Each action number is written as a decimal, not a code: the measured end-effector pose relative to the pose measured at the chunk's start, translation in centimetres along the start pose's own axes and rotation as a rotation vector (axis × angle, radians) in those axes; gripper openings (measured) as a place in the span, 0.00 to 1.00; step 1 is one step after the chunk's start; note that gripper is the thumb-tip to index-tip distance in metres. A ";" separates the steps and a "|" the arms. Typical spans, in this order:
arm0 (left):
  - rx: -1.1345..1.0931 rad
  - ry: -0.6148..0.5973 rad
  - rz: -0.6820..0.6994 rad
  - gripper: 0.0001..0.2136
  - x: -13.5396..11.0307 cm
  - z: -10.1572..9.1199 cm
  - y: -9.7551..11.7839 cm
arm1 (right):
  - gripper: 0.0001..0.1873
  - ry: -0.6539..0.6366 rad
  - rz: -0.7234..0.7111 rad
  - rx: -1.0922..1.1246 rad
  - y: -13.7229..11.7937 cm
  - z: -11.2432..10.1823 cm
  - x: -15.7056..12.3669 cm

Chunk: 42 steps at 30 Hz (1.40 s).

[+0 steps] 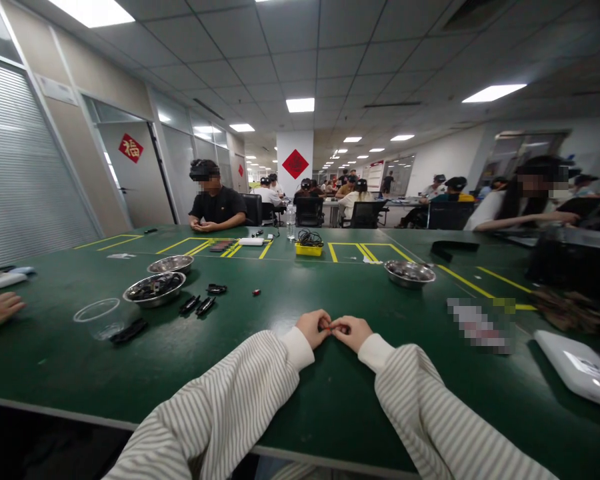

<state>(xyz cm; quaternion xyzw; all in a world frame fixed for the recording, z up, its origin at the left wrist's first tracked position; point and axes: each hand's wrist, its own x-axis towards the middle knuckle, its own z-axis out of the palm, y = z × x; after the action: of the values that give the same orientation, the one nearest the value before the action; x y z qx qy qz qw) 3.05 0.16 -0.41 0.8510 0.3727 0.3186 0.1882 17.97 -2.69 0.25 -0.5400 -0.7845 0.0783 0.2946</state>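
Just above the green table [280, 387], my left hand [313, 327] and my right hand [351, 331] meet fingertip to fingertip. Both are closed in a pinch around a small orange-red piece [329, 328]. It is mostly hidden by the fingers and too small to name. Left of my hands lies a small red piece [257, 292]. Several black parts, among them a black clip-like part [206, 306], rest farther left. Beside them stands a steel bowl [155, 300] filled with dark parts.
Behind that bowl is a second steel bowl [170, 259]; another metal bowl [410, 283] stands at right. A clear plastic cup [100, 327], a yellow tray [309, 249] with black cables and a white case [577, 367] are around. Another person's hand [0, 310] rests at far left.
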 end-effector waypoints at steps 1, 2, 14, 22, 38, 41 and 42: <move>0.021 -0.004 -0.018 0.08 0.0 -0.1 0.0 | 0.10 -0.007 -0.009 -0.012 0.1 0.0 0.0; 0.050 -0.007 -0.034 0.07 0.0 -0.2 -0.1 | 0.10 -0.012 -0.016 -0.021 0.1 0.0 0.0; 0.295 -0.016 0.088 0.18 1.0 -3.7 -3.3 | 0.13 -0.059 -0.009 0.062 0.2 0.1 0.0; 0.537 0.287 -0.491 0.12 0.5 -9.9 -11.3 | 0.09 -0.076 -0.031 0.050 0.2 0.2 0.1; 0.221 -0.115 0.082 0.12 0.7 -3.4 -4.7 | 0.11 -0.046 -0.026 -0.013 0.2 0.3 0.1; 0.148 -0.166 0.151 0.13 0.1 -2.4 -2.8 | 0.11 -0.062 -0.023 0.014 0.2 0.3 0.1; 0.131 -0.176 0.165 0.13 -0.1 -2.2 -2.3 | 0.12 -0.065 -0.017 0.034 0.2 0.3 0.1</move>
<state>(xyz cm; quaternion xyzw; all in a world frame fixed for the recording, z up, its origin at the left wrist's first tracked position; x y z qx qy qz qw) 0.29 1.79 -0.15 0.9139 0.3033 0.2321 0.1376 17.96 -2.49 -0.02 -0.5254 -0.7969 0.1066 0.2785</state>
